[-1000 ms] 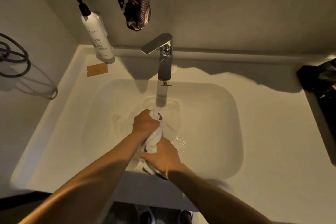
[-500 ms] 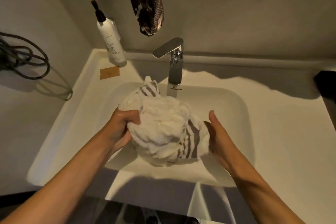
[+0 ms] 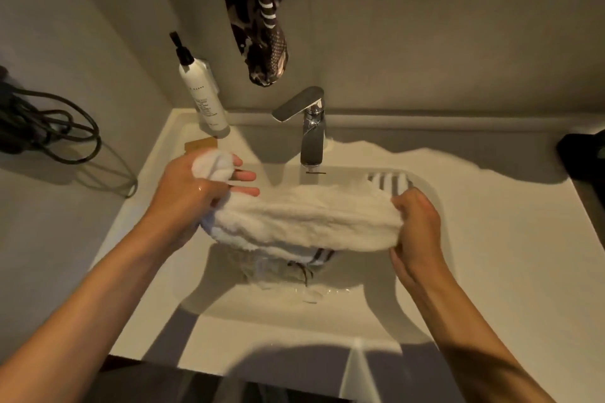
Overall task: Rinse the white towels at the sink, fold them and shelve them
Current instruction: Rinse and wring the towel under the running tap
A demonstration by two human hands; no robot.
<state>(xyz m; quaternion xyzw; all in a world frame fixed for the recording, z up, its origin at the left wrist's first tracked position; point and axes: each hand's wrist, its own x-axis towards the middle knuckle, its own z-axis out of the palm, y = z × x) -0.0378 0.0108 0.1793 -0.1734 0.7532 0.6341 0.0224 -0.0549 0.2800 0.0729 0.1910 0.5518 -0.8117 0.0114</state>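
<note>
Over the white moulded sink (image 3: 474, 239) at frame centre, left hand (image 3: 193, 193) and right hand (image 3: 417, 226) grip the bunched white striped terry towel (image 3: 304, 216) by its ends; likely so it drains.

Over the sink (image 3: 491, 239), the left hand (image 3: 190, 186) and right hand (image 3: 415, 226) grip opposite ends of a white towel (image 3: 304, 219) stretched below the tap (image 3: 311, 131), a bottle (image 3: 203, 98) standing far left.

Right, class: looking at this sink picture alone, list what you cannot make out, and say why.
- Head view: print on the pump bottle is too small to read.
- Dark object at the right is cut off by the frame edge.
- Sink drain is hidden beneath the towel.
- Whether the faucet runs: the towel covers the stream's path.
</note>
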